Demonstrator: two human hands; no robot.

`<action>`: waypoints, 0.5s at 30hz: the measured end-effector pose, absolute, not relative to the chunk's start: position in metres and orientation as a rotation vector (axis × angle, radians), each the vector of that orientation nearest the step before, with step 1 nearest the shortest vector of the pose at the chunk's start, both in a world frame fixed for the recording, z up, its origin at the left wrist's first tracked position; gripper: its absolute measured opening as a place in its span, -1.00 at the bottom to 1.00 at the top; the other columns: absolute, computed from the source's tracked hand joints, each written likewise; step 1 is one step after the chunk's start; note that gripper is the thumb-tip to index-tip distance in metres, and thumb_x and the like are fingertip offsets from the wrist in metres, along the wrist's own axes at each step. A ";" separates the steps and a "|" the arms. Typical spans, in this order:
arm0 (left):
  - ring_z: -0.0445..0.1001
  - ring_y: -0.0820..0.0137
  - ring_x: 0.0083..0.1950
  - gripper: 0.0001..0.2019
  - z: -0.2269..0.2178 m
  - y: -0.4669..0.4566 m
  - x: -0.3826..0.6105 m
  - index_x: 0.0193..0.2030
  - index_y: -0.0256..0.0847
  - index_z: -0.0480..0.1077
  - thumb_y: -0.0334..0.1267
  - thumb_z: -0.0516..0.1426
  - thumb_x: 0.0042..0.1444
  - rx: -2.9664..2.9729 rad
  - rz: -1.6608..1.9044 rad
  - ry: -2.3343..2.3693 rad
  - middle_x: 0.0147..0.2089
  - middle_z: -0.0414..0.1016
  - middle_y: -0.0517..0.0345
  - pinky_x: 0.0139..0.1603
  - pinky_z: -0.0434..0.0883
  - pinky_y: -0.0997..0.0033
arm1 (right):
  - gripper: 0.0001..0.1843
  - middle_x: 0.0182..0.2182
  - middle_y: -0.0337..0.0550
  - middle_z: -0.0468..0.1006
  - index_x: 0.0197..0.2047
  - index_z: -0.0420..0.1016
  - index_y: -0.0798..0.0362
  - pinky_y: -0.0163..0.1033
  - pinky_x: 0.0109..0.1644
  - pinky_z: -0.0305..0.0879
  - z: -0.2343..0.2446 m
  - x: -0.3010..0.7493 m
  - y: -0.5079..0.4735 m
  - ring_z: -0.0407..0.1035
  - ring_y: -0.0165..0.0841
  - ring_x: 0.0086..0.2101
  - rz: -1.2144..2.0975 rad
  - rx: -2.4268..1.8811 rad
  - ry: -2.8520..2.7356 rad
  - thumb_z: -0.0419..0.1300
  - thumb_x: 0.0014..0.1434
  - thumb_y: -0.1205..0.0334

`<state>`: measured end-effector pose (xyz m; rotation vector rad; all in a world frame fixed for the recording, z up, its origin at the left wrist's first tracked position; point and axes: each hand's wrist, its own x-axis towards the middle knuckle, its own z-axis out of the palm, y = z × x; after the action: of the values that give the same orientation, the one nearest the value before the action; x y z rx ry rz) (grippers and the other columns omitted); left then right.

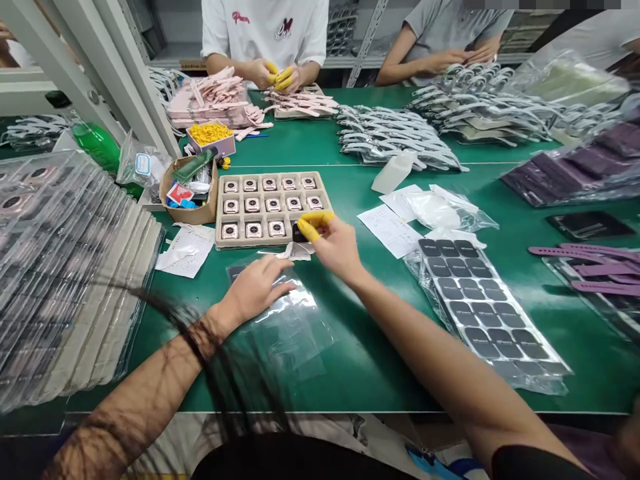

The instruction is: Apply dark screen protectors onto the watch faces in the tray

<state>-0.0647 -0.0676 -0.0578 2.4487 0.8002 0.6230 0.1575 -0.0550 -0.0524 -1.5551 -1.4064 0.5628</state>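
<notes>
A beige tray (324,183) holds rows of square pink-gold watch cases, most lying with their dark round sensor sides up. At its front right compartment, my right hand (334,241), with yellow finger cots, pinches a watch case (299,232) that shows a dark face. My fingers hide part of that case. My left hand (257,287) lies just in front of the tray, fingers stretched out and apart, over clear plastic film (295,327). A small white crumpled piece (300,251) sits by its fingertips; whether they touch it I cannot tell.
At right lies a sheet of dark square stickers (470,290), with papers (390,230) behind it. Stacked trays (75,267) rise at left, near a cardboard box (193,213) of odds and ends. Across the table, a co-worker's hands (283,77) handle pink straps (305,103); grey straps (395,137) lie nearby.
</notes>
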 end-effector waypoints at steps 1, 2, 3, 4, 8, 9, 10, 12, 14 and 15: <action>0.64 0.16 0.05 -0.60 -0.053 -0.070 -0.064 0.25 -0.19 0.48 -0.03 0.28 0.41 2.572 0.508 0.717 0.11 0.64 -0.06 0.13 0.54 0.15 | -0.75 -0.19 -0.11 0.71 -0.01 0.68 0.05 -0.14 -0.03 0.49 -0.048 0.166 -0.044 0.46 -0.31 -0.23 0.444 -1.643 -1.501 0.31 0.40 0.07; 0.63 0.13 0.11 -0.61 -0.048 -0.070 -0.063 0.25 -0.19 0.49 0.00 0.25 0.44 2.668 0.408 0.644 0.13 0.64 -0.07 0.17 0.52 0.13 | -0.80 -0.19 -0.04 0.71 -0.05 0.70 0.08 -0.07 0.04 0.47 -0.045 0.173 -0.035 0.46 -0.24 -0.15 0.379 -1.694 -1.549 0.35 0.37 0.15; 0.61 0.11 0.15 -0.60 -0.042 -0.068 -0.062 0.25 -0.18 0.49 0.02 0.24 0.45 2.735 0.352 0.619 0.17 0.63 -0.07 0.18 0.50 0.12 | -0.83 -0.15 0.03 0.70 -0.06 0.72 0.09 -0.01 0.10 0.45 -0.043 0.178 -0.031 0.45 -0.16 -0.06 0.327 -1.739 -1.579 0.38 0.34 0.20; 0.61 0.10 0.17 -0.61 -0.035 -0.063 -0.059 0.25 -0.18 0.50 0.02 0.21 0.47 2.781 0.344 0.657 0.19 0.62 -0.08 0.19 0.49 0.13 | -0.82 -0.07 0.11 0.69 -0.05 0.72 0.10 0.03 0.13 0.44 -0.043 0.179 -0.031 0.42 -0.08 0.04 0.283 -1.759 -1.588 0.40 0.32 0.22; 0.58 0.09 0.09 -0.74 -0.009 -0.012 -0.035 -0.09 -0.28 0.58 -0.20 0.12 0.52 2.780 0.439 1.216 0.00 0.59 -0.14 0.16 0.47 0.15 | -0.72 0.16 0.22 0.58 0.09 0.70 0.09 0.10 0.25 0.42 -0.056 0.164 -0.065 0.37 -0.02 0.17 0.124 -1.688 -1.641 0.26 0.44 0.17; 0.56 0.09 0.10 -0.79 -0.004 0.004 -0.028 -0.17 -0.30 0.56 -0.23 0.20 0.46 2.742 0.388 1.294 -0.04 0.56 -0.13 0.17 0.46 0.16 | -0.73 0.12 0.19 0.60 0.07 0.71 0.08 0.10 0.26 0.43 -0.062 0.158 -0.075 0.40 -0.04 0.14 0.145 -1.639 -1.688 0.25 0.44 0.17; 0.55 0.09 0.09 -0.83 0.000 0.019 -0.020 -0.22 -0.31 0.54 -0.25 0.30 0.37 2.704 0.298 1.309 -0.07 0.54 -0.11 0.18 0.46 0.18 | -0.76 0.07 0.15 0.63 0.03 0.72 0.06 0.08 0.25 0.44 -0.067 0.152 -0.085 0.43 -0.06 0.09 0.192 -1.587 -1.738 0.28 0.42 0.18; 0.53 0.13 0.04 -0.79 0.006 0.039 -0.011 -0.27 -0.33 0.49 -0.31 0.43 0.20 2.656 0.223 1.286 -0.12 0.51 -0.05 0.16 0.47 0.22 | -0.84 0.00 0.05 0.68 -0.07 0.75 -0.01 0.04 0.21 0.47 -0.074 0.146 -0.097 0.48 -0.11 0.02 0.283 -1.510 -1.814 0.36 0.33 0.21; 0.51 0.15 0.02 -0.82 0.008 0.040 -0.009 -0.24 -0.32 0.45 -0.42 0.39 0.18 2.634 0.241 1.264 -0.10 0.50 -0.06 0.14 0.47 0.21 | -0.85 -0.04 0.01 0.71 -0.08 0.75 -0.03 0.02 0.18 0.49 -0.076 0.146 -0.101 0.50 -0.14 -0.02 0.317 -1.494 -1.781 0.34 0.33 0.22; 0.51 0.14 0.03 -0.88 0.007 0.032 -0.012 -0.19 -0.31 0.43 -0.49 0.30 0.23 2.629 0.270 1.268 -0.07 0.50 -0.09 0.14 0.47 0.18 | -0.81 -0.05 0.02 0.71 -0.04 0.74 -0.02 0.02 0.17 0.50 -0.074 0.147 -0.101 0.51 -0.14 -0.02 0.317 -1.501 -1.728 0.30 0.36 0.21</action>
<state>-0.0122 0.0322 0.0073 2.6290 1.2680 0.2702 0.1475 -0.1014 -0.0744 -1.5013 -1.7284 0.3175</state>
